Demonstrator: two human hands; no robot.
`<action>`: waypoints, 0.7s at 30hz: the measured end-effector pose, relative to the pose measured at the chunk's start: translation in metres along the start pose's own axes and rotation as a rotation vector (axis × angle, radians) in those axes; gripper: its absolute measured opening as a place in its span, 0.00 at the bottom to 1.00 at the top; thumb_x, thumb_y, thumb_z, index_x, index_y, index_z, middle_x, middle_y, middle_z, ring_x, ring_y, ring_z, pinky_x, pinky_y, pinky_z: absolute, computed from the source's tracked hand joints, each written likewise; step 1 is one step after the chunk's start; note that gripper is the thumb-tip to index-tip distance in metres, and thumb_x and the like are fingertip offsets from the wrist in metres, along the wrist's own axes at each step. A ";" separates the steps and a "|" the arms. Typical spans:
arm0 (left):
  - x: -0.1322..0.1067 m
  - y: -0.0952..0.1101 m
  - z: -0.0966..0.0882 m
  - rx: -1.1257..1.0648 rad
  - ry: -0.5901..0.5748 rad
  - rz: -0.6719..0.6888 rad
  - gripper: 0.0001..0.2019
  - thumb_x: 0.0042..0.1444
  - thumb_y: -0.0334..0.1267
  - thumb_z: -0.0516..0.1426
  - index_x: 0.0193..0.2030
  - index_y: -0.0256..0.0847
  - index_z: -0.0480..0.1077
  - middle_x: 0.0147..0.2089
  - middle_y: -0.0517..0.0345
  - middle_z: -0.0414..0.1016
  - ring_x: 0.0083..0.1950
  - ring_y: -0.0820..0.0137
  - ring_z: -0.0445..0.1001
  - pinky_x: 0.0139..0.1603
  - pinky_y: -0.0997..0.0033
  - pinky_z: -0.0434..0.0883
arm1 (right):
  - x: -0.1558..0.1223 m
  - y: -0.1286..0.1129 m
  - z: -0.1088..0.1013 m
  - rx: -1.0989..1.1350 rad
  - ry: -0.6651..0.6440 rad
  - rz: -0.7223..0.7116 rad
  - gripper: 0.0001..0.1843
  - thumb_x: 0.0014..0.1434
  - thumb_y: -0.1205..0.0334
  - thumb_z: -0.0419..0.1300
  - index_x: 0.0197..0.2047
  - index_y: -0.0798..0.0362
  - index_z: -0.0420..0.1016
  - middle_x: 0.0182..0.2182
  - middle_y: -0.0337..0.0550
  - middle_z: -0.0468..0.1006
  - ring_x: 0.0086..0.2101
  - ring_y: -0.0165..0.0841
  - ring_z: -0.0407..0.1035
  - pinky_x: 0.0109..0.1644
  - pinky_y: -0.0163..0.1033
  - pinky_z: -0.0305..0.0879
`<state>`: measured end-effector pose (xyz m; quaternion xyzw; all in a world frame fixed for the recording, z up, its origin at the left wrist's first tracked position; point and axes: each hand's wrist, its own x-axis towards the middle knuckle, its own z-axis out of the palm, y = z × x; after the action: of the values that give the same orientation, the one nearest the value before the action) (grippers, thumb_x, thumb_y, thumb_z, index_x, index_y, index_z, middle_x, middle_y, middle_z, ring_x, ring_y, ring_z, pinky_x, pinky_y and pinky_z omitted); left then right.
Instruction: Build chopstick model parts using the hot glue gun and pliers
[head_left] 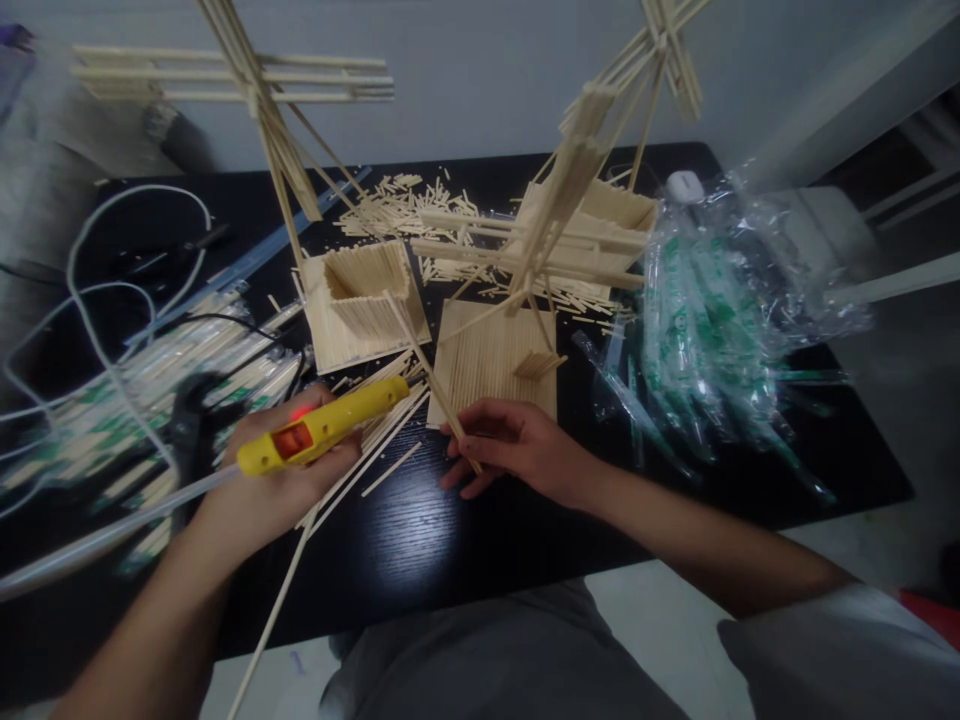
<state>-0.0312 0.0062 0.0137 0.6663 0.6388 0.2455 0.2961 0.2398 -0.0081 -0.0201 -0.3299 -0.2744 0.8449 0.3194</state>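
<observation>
My left hand (281,480) is wrapped round a yellow glue gun (330,425), its nozzle pointing right and a clear glue stick (172,505) running out of its back. In my right hand (510,450), thumb and fingers pinch a thin wooden stick (431,375) that slants up and left. The glue gun's tip is close to this stick; whether they touch I cannot tell. Just beyond the right hand lies a flat panel of sticks (487,350), with a short slanted row of sticks (536,365) on it. Loose sticks (390,425) lie between the hands.
A stick-built box on a base (360,290) stands behind the left hand, under a stick windmill frame (251,90). Another stick structure (562,190) rises at right. Cut stick pieces (405,205) lie behind. Green-printed plastic wrappers (705,320) cover the right side; a white cable (112,370) loops left.
</observation>
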 end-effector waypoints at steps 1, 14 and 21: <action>0.000 0.000 0.000 -0.022 -0.012 -0.014 0.12 0.46 0.49 0.63 0.29 0.43 0.72 0.26 0.61 0.76 0.27 0.69 0.77 0.26 0.73 0.72 | 0.000 0.000 0.000 -0.003 -0.002 -0.001 0.18 0.57 0.56 0.77 0.44 0.56 0.78 0.35 0.38 0.81 0.35 0.35 0.85 0.37 0.35 0.83; -0.001 -0.011 -0.001 -0.151 -0.076 -0.072 0.12 0.51 0.45 0.64 0.33 0.43 0.68 0.27 0.65 0.73 0.26 0.73 0.72 0.25 0.76 0.68 | 0.000 0.000 0.001 -0.018 -0.007 0.016 0.18 0.57 0.55 0.77 0.43 0.55 0.78 0.36 0.38 0.80 0.35 0.34 0.84 0.37 0.35 0.82; 0.000 -0.008 -0.001 -0.082 -0.024 -0.079 0.10 0.50 0.45 0.62 0.29 0.43 0.69 0.26 0.64 0.74 0.26 0.72 0.73 0.27 0.75 0.69 | 0.000 0.001 0.001 -0.027 -0.003 0.032 0.19 0.56 0.54 0.78 0.43 0.55 0.78 0.36 0.38 0.80 0.35 0.34 0.84 0.39 0.38 0.83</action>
<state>-0.0376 0.0069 0.0094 0.6306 0.6505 0.2518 0.3403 0.2388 -0.0089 -0.0196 -0.3373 -0.2809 0.8466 0.3010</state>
